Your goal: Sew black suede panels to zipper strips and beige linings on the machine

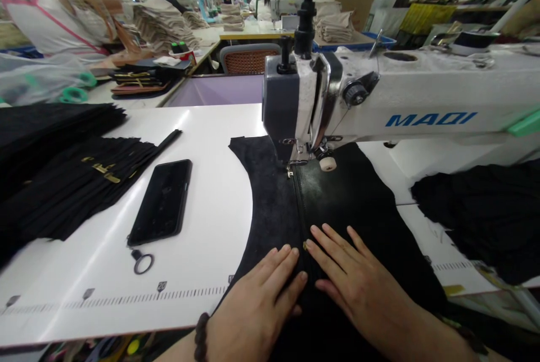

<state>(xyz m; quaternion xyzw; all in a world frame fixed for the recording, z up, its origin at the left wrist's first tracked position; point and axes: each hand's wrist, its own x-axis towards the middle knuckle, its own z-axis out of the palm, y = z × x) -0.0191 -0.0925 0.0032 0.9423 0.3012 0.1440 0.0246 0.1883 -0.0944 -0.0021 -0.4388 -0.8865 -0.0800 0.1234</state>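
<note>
A black fabric piece [354,199] lies under the presser foot [291,171] of a white sewing machine [405,86]. Down its middle runs a zipper [300,199], leading toward the foot. My left hand [265,289] lies on the cloth left of the zipper, fingers stretched forward and holding nothing. On the other side my right hand [350,272] rests with fingers spread, pressing lightly on the fabric. A small gold-coloured metal bit [305,245] shows beside its index fingertip; I cannot tell whether it is the zipper pull.
Left on the white table [219,210] lies a black phone [162,202] with a ring strap [143,263]. Stacked black pieces [76,182] lie beyond it. More black cloth [481,210] sits at right. A person [50,19] is at the upper left.
</note>
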